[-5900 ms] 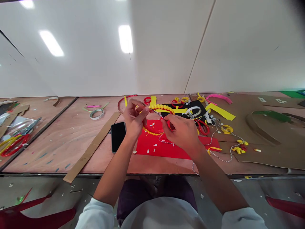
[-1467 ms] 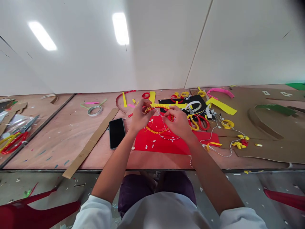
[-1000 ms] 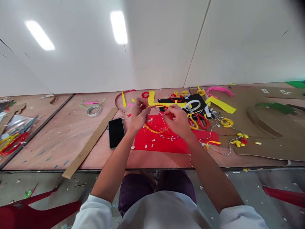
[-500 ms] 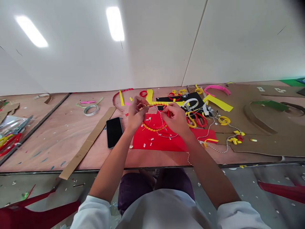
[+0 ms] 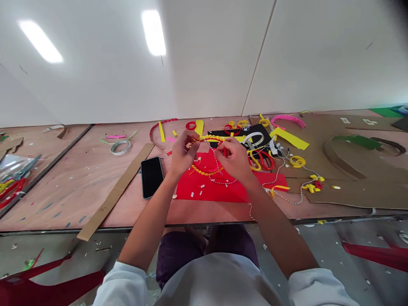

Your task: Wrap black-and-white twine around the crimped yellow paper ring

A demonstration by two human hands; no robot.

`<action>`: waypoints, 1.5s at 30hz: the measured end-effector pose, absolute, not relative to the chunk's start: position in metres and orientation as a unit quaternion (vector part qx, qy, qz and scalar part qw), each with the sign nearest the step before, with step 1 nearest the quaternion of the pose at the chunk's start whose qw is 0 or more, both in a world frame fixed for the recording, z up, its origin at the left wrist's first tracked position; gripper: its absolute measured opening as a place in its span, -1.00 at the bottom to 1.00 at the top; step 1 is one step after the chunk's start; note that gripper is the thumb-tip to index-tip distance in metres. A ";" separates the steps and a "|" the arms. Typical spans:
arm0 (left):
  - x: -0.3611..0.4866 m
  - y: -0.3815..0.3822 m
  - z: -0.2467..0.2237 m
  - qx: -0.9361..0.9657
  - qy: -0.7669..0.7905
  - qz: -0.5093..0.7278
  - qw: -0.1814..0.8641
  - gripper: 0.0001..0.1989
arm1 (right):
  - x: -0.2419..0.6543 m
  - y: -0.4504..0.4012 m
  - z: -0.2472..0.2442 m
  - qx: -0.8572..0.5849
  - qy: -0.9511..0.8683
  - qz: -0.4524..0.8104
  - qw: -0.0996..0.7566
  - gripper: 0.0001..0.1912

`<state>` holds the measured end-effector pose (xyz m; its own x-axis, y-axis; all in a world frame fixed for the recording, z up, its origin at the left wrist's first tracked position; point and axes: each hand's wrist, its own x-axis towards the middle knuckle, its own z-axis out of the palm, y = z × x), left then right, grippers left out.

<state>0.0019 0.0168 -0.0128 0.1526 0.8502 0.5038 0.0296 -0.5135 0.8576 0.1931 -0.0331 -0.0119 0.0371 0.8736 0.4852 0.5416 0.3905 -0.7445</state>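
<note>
A ring with yellow bead-like trim [image 5: 207, 173] is held up between both hands over the red sheet [image 5: 213, 191]. My left hand [image 5: 185, 154] pinches its left side, fingers closed. On the other side my right hand [image 5: 233, 156] has its fingers closed at the ring's right edge, where a black-and-white cord [image 5: 216, 158] crosses the ring's middle. The cord's tail loops down over the red sheet. Small white scraps lie on the sheet. Fingertips hide the exact points of grip.
A phone [image 5: 152, 177], a cardboard strip [image 5: 116, 191] and a tape roll [image 5: 120, 147] lie to the left. Scissors [image 5: 261, 160], yellow strips, white rings and tangled cord lie to the right, beside large brown cardboard [image 5: 350, 193]. A white panel [image 5: 204, 63] rises behind.
Both hands keep almost the same hold on the ring. The whole view has shifted slightly, and little else differs.
</note>
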 end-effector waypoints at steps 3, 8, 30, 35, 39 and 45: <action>0.002 0.016 -0.015 0.681 0.335 0.544 0.357 -0.78 | 0.193 -0.032 -0.012 -0.524 -0.671 0.169 0.497 -0.84; 0.004 0.017 -0.016 0.680 0.331 0.557 0.344 -0.76 | 0.191 -0.032 -0.015 -0.525 -0.665 0.164 0.505 -0.85; 0.003 0.018 -0.016 0.692 0.386 0.559 0.245 -0.85 | 0.190 -0.031 -0.019 -0.509 -0.680 0.141 0.508 -0.87; 0.006 0.015 -0.014 0.679 0.388 0.551 0.290 -0.60 | 0.189 -0.030 -0.022 -0.510 -0.689 0.123 0.500 -0.89; 0.006 0.015 -0.011 0.670 0.414 0.537 0.302 -0.58 | 0.189 -0.030 -0.025 -0.486 -0.715 0.109 0.491 -0.94; 0.005 0.016 -0.009 0.676 0.410 0.531 0.305 -0.72 | 0.191 -0.030 -0.025 -0.477 -0.723 0.081 0.494 -0.92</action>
